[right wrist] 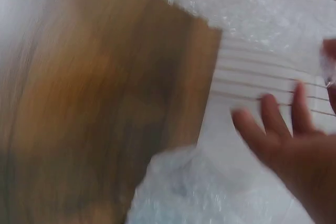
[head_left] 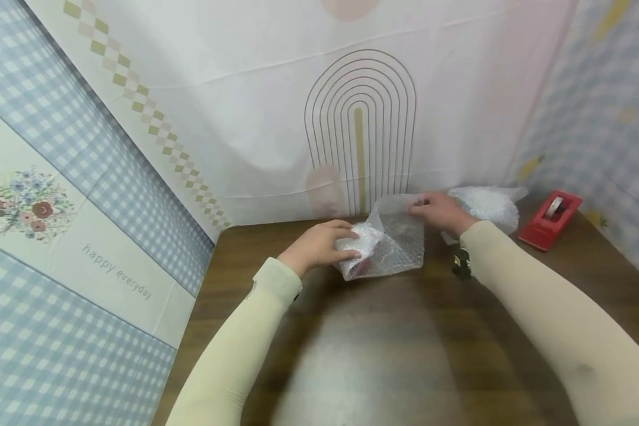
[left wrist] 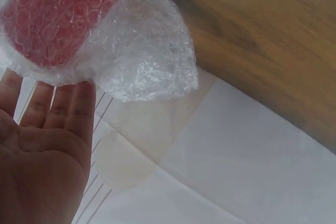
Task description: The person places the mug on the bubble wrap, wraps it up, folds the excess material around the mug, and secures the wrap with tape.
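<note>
A bundle of clear bubble wrap (head_left: 363,244) sits on the table near its back edge, and a red object (left wrist: 60,17) shows through the layers. Its exact kind is hidden by the wrap. My left hand (head_left: 319,245) holds the bundle from the left, thumb nearer me and fingers on the far side; in the left wrist view the fingers (left wrist: 60,108) reach behind the plastic. A loose flap of the bubble wrap stretches to the right. My right hand (head_left: 443,211) pinches the flap's upper corner between thumb and forefinger, the other fingers spread in the right wrist view.
A second bubble-wrapped bundle (head_left: 490,207) lies at the back right, just beyond my right wrist. To its right stands a red tape dispenser (head_left: 551,219) with a roll in it. Patterned cloth (head_left: 255,118) hangs behind the brown wooden table (head_left: 378,343).
</note>
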Demonstrator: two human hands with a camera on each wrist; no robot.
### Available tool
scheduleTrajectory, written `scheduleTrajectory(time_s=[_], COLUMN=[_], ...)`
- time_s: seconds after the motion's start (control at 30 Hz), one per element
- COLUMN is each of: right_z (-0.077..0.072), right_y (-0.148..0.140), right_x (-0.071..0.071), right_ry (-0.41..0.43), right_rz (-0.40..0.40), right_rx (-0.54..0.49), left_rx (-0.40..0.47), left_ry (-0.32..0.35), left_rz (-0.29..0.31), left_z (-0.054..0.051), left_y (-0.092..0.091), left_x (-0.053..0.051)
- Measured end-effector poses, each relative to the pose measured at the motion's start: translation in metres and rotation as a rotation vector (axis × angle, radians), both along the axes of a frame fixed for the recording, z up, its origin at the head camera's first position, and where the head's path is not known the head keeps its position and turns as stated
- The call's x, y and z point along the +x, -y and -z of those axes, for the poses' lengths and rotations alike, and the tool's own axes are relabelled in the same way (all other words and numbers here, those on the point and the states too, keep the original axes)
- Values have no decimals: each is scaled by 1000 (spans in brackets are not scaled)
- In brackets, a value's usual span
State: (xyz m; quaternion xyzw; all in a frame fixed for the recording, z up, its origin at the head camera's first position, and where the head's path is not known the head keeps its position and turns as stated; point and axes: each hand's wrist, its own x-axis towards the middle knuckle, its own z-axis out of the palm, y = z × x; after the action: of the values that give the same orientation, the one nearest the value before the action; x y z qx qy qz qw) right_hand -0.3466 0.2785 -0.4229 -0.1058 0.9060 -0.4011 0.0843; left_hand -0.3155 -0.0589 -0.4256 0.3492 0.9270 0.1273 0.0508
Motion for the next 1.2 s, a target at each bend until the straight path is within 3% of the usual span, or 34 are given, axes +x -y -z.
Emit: scheduleTrajectory(time_s=[0.1,0.17,0.37,0.57,0.7,0.93,1.2], right_z=[-4,-6,-14,-13,-12,-9,-16], right_y=[17,31,76,101,110,119,119], right_x=[2,3,14,29,32,36,32], right_ry=[74,55,-134,-145,-175,-194,-156], right_rz=[-16,-36,-53,-28,-67,-134,-264], right_rx=[-138,-158,61,122,172,238,242], left_rx=[14,29,110,203,248,381,273], left_ry=[-6,-8,52,87,80,128,2], left_rz=[-14,-17,-47,-107,-146,-214,-239], left_z=[4,6,15,18,18,20,15], left_y=[3,3,2,-4,-8,-7,-6], left_x=[0,0,0,2,2,2,1])
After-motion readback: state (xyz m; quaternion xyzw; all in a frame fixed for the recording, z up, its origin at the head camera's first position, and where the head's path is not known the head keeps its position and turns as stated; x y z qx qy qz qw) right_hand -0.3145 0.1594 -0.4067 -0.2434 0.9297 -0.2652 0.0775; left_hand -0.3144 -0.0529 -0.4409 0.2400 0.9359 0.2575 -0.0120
